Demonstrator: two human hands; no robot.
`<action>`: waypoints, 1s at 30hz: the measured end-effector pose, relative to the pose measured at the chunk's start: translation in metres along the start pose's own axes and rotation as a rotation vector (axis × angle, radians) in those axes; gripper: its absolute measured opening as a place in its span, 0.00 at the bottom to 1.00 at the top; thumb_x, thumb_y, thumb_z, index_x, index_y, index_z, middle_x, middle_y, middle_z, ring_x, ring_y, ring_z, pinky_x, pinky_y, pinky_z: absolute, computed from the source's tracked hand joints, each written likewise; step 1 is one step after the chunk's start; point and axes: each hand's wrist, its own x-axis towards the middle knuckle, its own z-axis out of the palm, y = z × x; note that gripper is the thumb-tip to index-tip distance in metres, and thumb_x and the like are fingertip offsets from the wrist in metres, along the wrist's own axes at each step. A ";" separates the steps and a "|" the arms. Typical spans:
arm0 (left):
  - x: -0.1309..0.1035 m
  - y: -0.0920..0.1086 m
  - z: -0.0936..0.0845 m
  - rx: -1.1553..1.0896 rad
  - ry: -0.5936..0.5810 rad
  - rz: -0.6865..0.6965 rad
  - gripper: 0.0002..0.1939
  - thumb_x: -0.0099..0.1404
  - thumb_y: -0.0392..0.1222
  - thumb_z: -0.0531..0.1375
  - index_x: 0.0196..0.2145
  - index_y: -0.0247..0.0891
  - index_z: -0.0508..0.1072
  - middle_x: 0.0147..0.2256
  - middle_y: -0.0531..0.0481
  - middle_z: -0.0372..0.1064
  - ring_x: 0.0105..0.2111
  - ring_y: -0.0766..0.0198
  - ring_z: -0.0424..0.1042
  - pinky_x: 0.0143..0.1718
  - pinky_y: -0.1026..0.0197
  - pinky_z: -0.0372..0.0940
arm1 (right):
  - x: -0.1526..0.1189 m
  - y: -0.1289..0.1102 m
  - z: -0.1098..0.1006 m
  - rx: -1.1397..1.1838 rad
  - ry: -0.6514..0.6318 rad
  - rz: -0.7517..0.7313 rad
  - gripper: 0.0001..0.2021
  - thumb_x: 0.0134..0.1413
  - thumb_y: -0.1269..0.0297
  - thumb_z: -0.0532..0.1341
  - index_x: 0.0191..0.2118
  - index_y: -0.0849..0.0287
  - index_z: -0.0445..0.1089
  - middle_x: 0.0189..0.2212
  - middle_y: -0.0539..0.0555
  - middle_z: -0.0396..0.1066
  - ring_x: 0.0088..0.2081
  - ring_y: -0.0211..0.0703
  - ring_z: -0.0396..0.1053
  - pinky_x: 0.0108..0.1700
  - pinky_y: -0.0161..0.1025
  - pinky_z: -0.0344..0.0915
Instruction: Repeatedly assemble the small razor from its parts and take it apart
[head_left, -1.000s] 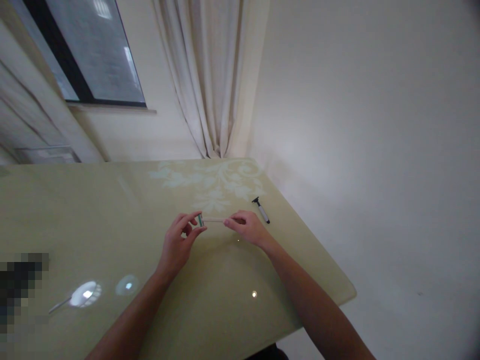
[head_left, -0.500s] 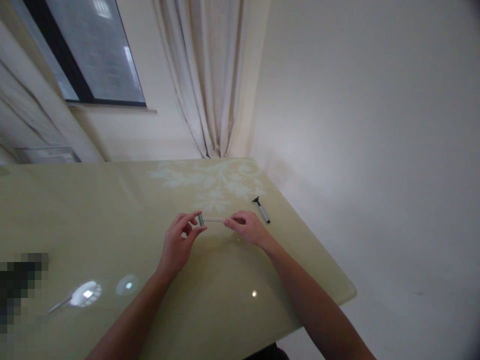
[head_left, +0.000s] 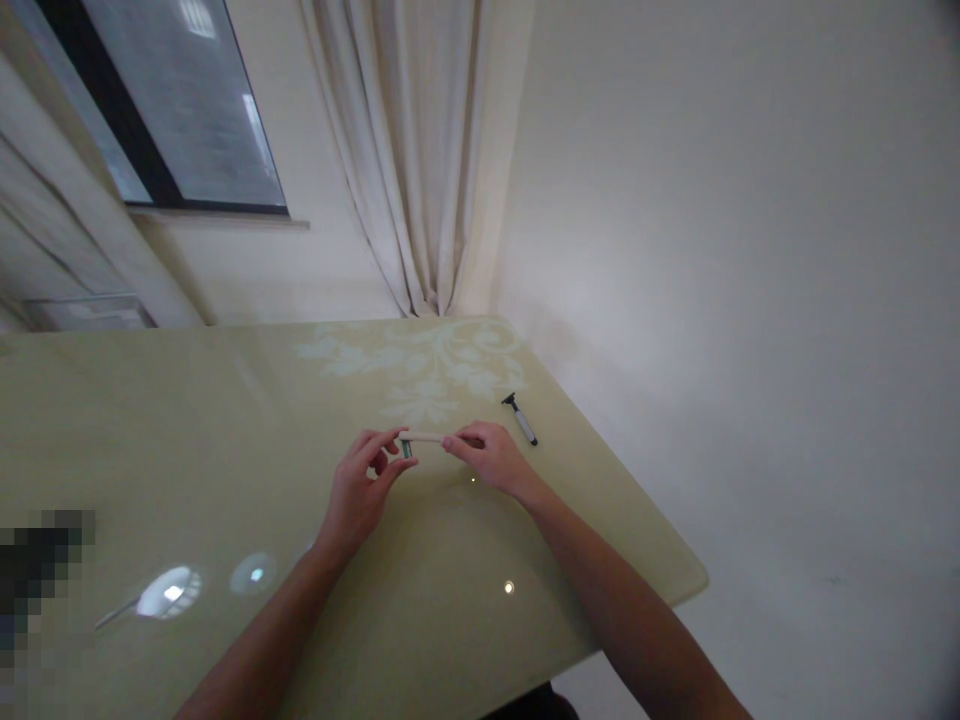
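Between the thumb and fingertips of my left hand (head_left: pixel 367 472) is a small, narrow green-and-dark piece (head_left: pixel 406 449), held upright on its edge; it is too small to make out fully. My right hand (head_left: pixel 487 452) is closed on a slim pale stick (head_left: pixel 424 437). The stick points left, and its far end lies at the top end of the green piece, by my left fingertips. The part inside my right hand is hidden. Just beyond my right hand, a razor (head_left: pixel 520 418) with a black head and grey handle lies on the table.
The pale glossy table (head_left: pixel 420 620) has a white floral pattern near its far edge and shows light reflections. A white wall (head_left: pixel 712 300) borders it on the right. Behind are a curtain (head_left: pixel 420 150) and a window (head_left: pixel 202 100). A pixelated dark patch covers the lower left.
The pale stick's far end has moved from the middle of the green piece to its upper end. My hands remain in nearly the same place, and the razor lies still.
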 end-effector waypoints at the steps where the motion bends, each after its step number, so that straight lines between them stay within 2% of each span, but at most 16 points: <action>1: 0.000 -0.001 0.000 -0.002 0.002 -0.003 0.18 0.64 0.48 0.68 0.50 0.42 0.79 0.35 0.54 0.67 0.27 0.67 0.65 0.31 0.63 0.64 | 0.000 0.000 0.001 -0.011 0.025 -0.001 0.20 0.65 0.48 0.64 0.33 0.60 0.82 0.25 0.49 0.67 0.29 0.38 0.62 0.32 0.36 0.53; 7: 0.002 -0.006 -0.003 0.014 0.005 -0.034 0.18 0.64 0.50 0.67 0.50 0.44 0.79 0.36 0.53 0.67 0.27 0.67 0.65 0.31 0.63 0.65 | 0.004 0.008 0.004 -0.046 0.015 -0.014 0.22 0.65 0.46 0.62 0.32 0.60 0.80 0.25 0.50 0.68 0.29 0.38 0.62 0.32 0.36 0.52; 10: 0.000 -0.009 -0.001 0.009 -0.004 -0.074 0.19 0.63 0.52 0.67 0.48 0.43 0.80 0.35 0.52 0.68 0.27 0.66 0.65 0.30 0.63 0.65 | 0.009 0.018 -0.007 -0.076 0.091 0.024 0.25 0.65 0.43 0.60 0.30 0.60 0.80 0.23 0.50 0.66 0.28 0.39 0.61 0.31 0.36 0.51; 12: -0.001 -0.012 0.004 -0.003 -0.023 -0.110 0.19 0.63 0.54 0.66 0.46 0.42 0.80 0.34 0.51 0.70 0.28 0.65 0.66 0.30 0.63 0.65 | 0.014 0.025 -0.019 0.000 0.145 0.050 0.27 0.66 0.42 0.57 0.32 0.60 0.81 0.20 0.48 0.61 0.26 0.39 0.59 0.30 0.36 0.50; 14: 0.000 -0.014 0.015 0.006 -0.079 -0.137 0.19 0.62 0.55 0.65 0.45 0.41 0.81 0.33 0.51 0.71 0.29 0.64 0.67 0.31 0.62 0.66 | 0.017 0.031 -0.033 0.070 0.241 0.053 0.28 0.67 0.42 0.54 0.35 0.60 0.82 0.19 0.48 0.60 0.25 0.39 0.59 0.30 0.36 0.51; 16: 0.006 -0.014 0.031 0.058 -0.202 -0.148 0.20 0.61 0.54 0.66 0.46 0.41 0.81 0.35 0.49 0.74 0.30 0.63 0.69 0.34 0.60 0.67 | 0.019 0.037 -0.046 0.097 0.353 0.053 0.26 0.66 0.44 0.54 0.37 0.60 0.81 0.21 0.49 0.63 0.26 0.40 0.61 0.31 0.36 0.54; 18: 0.016 -0.010 0.053 0.171 -0.356 -0.166 0.20 0.60 0.50 0.67 0.49 0.42 0.81 0.38 0.48 0.77 0.34 0.61 0.73 0.40 0.58 0.68 | 0.020 0.043 -0.056 0.119 0.420 0.087 0.24 0.66 0.47 0.54 0.39 0.61 0.81 0.21 0.50 0.66 0.26 0.41 0.63 0.31 0.36 0.56; 20: 0.031 -0.005 0.077 0.339 -0.437 -0.215 0.20 0.61 0.48 0.67 0.51 0.46 0.80 0.42 0.48 0.79 0.40 0.58 0.75 0.46 0.54 0.66 | 0.020 0.051 -0.064 0.114 0.458 0.149 0.23 0.66 0.50 0.54 0.38 0.61 0.80 0.20 0.50 0.68 0.24 0.41 0.64 0.30 0.37 0.57; 23: 0.052 0.001 0.111 0.464 -0.417 -0.245 0.19 0.62 0.50 0.67 0.51 0.47 0.81 0.44 0.45 0.79 0.48 0.49 0.74 0.52 0.45 0.62 | 0.017 0.065 -0.071 0.004 0.487 0.264 0.19 0.66 0.54 0.55 0.37 0.61 0.79 0.20 0.51 0.70 0.25 0.42 0.67 0.32 0.37 0.59; 25: 0.063 0.003 0.126 0.504 -0.402 -0.225 0.19 0.64 0.51 0.66 0.51 0.46 0.81 0.45 0.43 0.78 0.52 0.44 0.71 0.54 0.41 0.59 | 0.016 0.075 -0.073 -0.081 0.481 0.364 0.17 0.67 0.58 0.55 0.41 0.61 0.79 0.21 0.52 0.72 0.27 0.43 0.69 0.34 0.38 0.59; 27: 0.068 0.002 0.134 0.539 -0.396 -0.203 0.21 0.65 0.53 0.64 0.53 0.46 0.81 0.47 0.41 0.77 0.54 0.42 0.70 0.55 0.40 0.57 | 0.015 0.086 -0.072 -0.154 0.478 0.444 0.14 0.67 0.61 0.56 0.44 0.60 0.79 0.24 0.55 0.75 0.30 0.45 0.71 0.35 0.38 0.59; 30: 0.068 -0.001 0.134 0.569 -0.404 -0.180 0.24 0.65 0.58 0.63 0.55 0.48 0.79 0.48 0.42 0.77 0.54 0.42 0.69 0.56 0.41 0.56 | 0.016 0.098 -0.068 -0.250 0.501 0.485 0.11 0.63 0.65 0.59 0.42 0.58 0.79 0.30 0.59 0.78 0.33 0.47 0.72 0.35 0.39 0.59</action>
